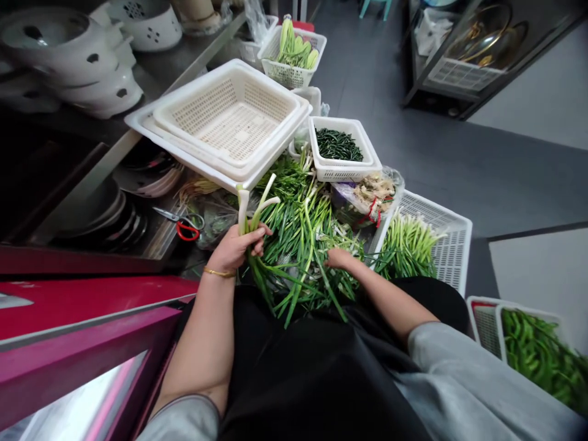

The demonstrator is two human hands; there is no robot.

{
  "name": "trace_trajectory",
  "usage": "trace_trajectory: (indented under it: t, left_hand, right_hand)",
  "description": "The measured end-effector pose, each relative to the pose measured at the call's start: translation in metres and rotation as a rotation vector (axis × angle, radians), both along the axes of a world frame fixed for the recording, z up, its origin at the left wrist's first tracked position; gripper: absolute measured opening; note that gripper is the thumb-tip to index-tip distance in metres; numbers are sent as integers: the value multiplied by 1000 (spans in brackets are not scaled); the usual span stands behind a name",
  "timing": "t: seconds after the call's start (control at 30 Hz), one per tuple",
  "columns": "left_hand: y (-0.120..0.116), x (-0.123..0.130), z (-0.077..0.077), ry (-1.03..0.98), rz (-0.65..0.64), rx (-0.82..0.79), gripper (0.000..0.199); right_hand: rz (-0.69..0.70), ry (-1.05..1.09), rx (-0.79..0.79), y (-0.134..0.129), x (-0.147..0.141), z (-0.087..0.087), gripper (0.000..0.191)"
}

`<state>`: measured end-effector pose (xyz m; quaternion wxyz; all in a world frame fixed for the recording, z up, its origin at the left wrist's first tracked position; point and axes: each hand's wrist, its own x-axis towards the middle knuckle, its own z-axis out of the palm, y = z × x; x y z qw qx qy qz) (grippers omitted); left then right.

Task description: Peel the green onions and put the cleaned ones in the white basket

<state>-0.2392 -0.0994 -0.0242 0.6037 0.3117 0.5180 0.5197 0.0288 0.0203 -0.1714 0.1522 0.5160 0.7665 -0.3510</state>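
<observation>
My left hand is closed around a few scallions, their white ends pointing up and their long green leaves hanging down over my lap. Curled fingers show on my right hand, low against the loose greens; what they hold, if anything, is hidden. Between and beyond both hands spreads a heap of scallions, with pale trimmings mixed in near my right hand. Red-handled scissors lie left of my left hand. To the right, a white basket holds bunched scallions, white ends facing away.
Stacked white baskets stand ahead on the left, beside a shelf of bowls. Dark green chillies fill a smaller basket. A plastic bag sits behind my right hand. Green peppers are at far right.
</observation>
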Motion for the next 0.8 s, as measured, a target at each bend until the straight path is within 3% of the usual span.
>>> trace_trajectory:
  t: [0.1,0.17,0.27,0.37,0.43,0.5,0.67,0.73,0.8]
  left_hand:
    - [3,-7,1,-67,-86,-14,25]
    - [10,-9,-2,-93,-125,-33,25]
    - [21,-9,-7,-86,-105,-58,25]
    - [28,-8,-10,-58,-61,-76,25]
    - [31,-7,-13,-34,-29,-84,27]
    - [33,-2,-18,7,30,-86,29]
    - [44,36,-32,93,189,-53,37]
    - [48,61,-32,81,166,-24,41]
    - [50,87,-29,84,92,17,41]
  right_hand:
    - [-112,0,107,59,-32,-8,30]
    - [-178,-5,106,82,-59,-23,38]
    - [-254,-10,20,95,-87,-46,32]
    - [-326,73,-28,98,-87,-50,20]
    - [-371,177,-35,98,-74,-36,21]
    - [-404,305,-31,93,-56,-10,26]
    - [-577,1129,-299,44,-23,64,48]
    - [-594,1319,-370,19,-17,86,50]
    - [-562,1365,-363,-1,-10,104,46]
